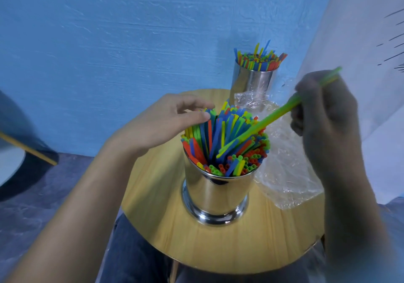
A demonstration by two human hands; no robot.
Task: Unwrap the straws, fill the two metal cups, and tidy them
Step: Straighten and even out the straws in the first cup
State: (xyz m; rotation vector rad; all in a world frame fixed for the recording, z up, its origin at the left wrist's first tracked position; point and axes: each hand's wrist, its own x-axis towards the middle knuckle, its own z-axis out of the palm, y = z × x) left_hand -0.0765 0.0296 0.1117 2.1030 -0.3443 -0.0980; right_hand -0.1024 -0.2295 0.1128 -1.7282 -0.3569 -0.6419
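A shiny metal cup (215, 195) stands at the middle of the round wooden table (157, 228), packed with red, blue, green and yellow straws (229, 142). My left hand (172, 121) rests its fingertips on the straw tops at the cup's far left side. My right hand (323, 107) grips a green straw (262, 125), held slanted with its lower tip among the straws in this cup. A second metal cup (251, 81), also full of coloured straws, stands at the table's far edge.
Crumpled clear plastic wrapping (284, 162) lies on the table's right side, between the cups and my right arm. A white sheet or curtain (360, 31) hangs at the right. The blue wall is close behind. My knees are under the table's near edge.
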